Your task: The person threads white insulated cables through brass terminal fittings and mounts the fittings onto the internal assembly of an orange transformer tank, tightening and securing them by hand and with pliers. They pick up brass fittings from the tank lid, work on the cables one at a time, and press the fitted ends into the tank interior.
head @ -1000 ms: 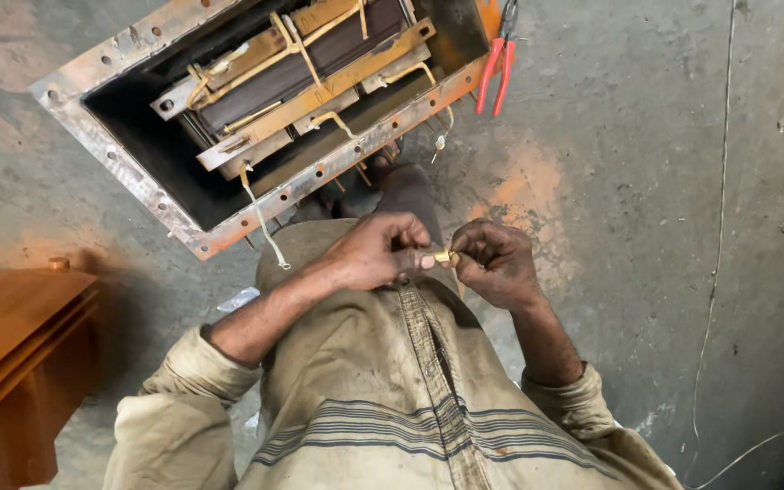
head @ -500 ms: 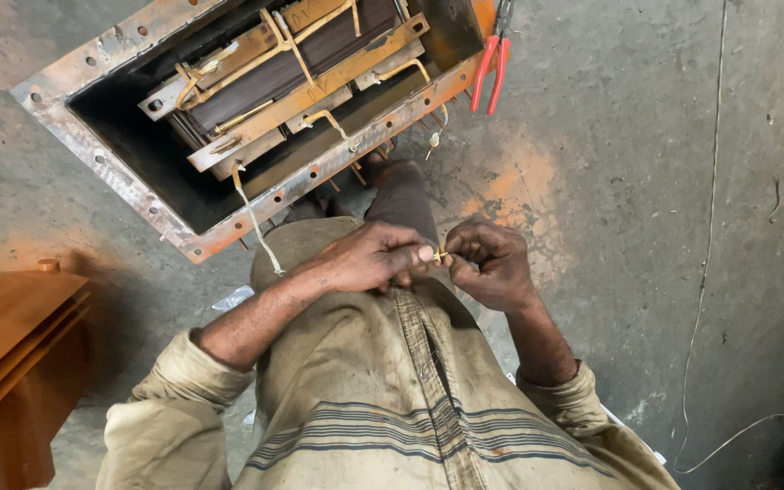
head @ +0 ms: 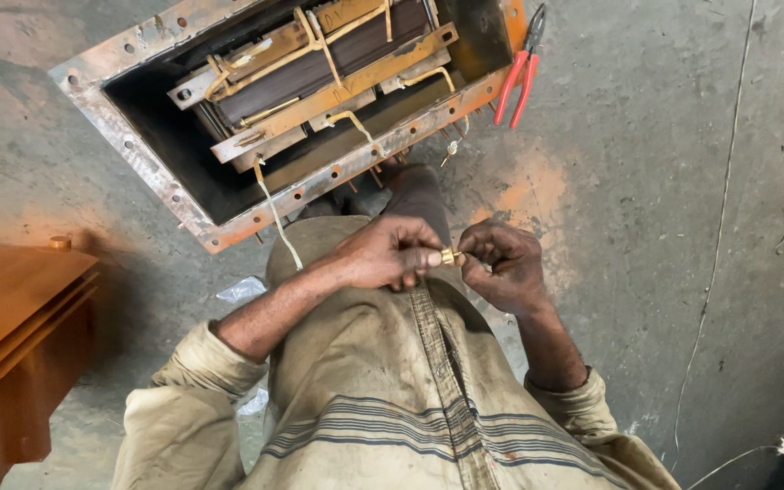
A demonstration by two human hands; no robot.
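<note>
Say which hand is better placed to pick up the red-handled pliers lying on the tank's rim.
Right, probably. The right hand sits on the same side as the red-handled pliers; the left hand lies farther across. Both pinch a small brass fitting.

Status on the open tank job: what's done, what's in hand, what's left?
Done: the metal tank is open, its wound core exposed with pale tapes hanging over the flange. In hand: left hand and right hand pinch a small brass fitting between the fingertips. Left: no cover is on the tank; red pliers lie unused on its corner.
</note>
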